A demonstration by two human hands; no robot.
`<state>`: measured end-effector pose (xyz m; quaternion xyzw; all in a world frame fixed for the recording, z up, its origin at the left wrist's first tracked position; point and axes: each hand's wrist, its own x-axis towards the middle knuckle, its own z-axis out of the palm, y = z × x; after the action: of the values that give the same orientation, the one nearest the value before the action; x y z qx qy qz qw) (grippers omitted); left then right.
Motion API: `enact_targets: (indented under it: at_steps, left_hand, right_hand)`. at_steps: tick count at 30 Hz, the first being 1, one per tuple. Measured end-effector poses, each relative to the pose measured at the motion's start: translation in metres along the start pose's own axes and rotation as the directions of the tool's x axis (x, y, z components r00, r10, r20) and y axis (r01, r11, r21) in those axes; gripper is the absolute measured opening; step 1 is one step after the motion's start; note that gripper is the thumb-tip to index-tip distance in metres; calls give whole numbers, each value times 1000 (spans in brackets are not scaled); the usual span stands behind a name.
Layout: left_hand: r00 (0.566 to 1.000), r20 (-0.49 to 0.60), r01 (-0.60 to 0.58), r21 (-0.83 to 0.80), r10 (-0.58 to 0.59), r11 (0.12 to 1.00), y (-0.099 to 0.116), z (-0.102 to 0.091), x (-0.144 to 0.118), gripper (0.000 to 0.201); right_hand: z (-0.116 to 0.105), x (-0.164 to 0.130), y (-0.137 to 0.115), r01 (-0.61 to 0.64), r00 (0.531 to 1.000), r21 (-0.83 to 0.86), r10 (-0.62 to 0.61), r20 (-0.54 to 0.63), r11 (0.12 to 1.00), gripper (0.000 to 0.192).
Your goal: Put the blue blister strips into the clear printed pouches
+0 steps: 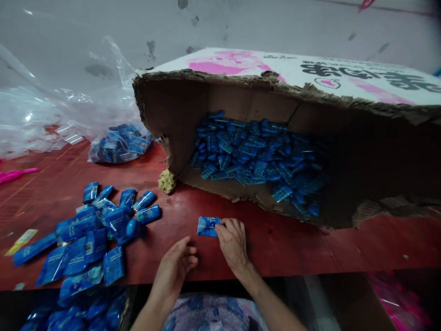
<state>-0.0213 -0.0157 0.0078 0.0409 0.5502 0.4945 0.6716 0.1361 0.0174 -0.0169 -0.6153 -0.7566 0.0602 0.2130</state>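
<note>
Red tabletop [292,248] under you carries the torn-edged cardboard carton [237,73], with blue pieces [248,149] heaped inside. Just in front of the carton lies 1 blue packet [207,226], its right end pinched between the thumb and fingers of your right hand [234,240]. Your left hand [176,262], fingers parted and loosely curled, sits farther in front of the carton. Left of the carton are your packet pile [82,225] and 1 filled clear bag [120,145].

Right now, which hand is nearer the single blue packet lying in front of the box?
Right. The right hand has its fingertips at the packet's right end; the left hand is apart from it, to its lower left in view.
</note>
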Motion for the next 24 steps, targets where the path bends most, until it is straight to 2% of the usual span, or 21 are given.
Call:
enact_targets:
  at_steps: [3, 7, 9, 11, 13, 14, 16, 20, 24]
  left_hand:
    - [995, 33, -92, 126, 89, 988, -17, 19, 3, 34]
    - [986, 131, -129, 209, 103, 969, -19, 25, 13, 26]
    - [985, 135, -136, 217, 108, 967, -18, 24, 16, 23]
    - [982, 145, -154, 221, 124, 963, -18, 23, 18, 22]
    - [976, 169, -169, 218, 134, 961, -19, 24, 19, 22]
    - [975, 176, -172, 213, 136, 962, -20, 25, 19, 23]
    - [977, 170, -160, 198, 126, 967, -22, 28, 19, 26]
    - [983, 139, -140, 172, 117, 975, -26, 35, 20, 28]
    - [988, 117, -124, 172, 105, 977, -30, 43, 22, 27]
  right_hand:
    - [-12, -7, -4, 45, 997, 44, -42, -64, 998, 14]
    - [-26, -16, -12, 99, 989, 216, -73, -125, 971, 16]
    - [-28, -16, -12, 24, 995, 383, 15, -100, 924, 23]
    - [-26, -13, -11, -116, 991, 566, 131, 14, 816, 31]
    - [-24, -9, -9, -257, 966, 691, 170, 193, 676, 19]
    - [-23, -7, -9, -312, 949, 723, 166, 268, 616, 12]
    - [-20, -6, -10, -381, 923, 737, 181, 339, 559, 14]
    - [-11, -13, -17, -421, 906, 658, 323, 274, 625, 15]
    - [-5, -17, -20, -402, 910, 594, 378, 171, 697, 18]
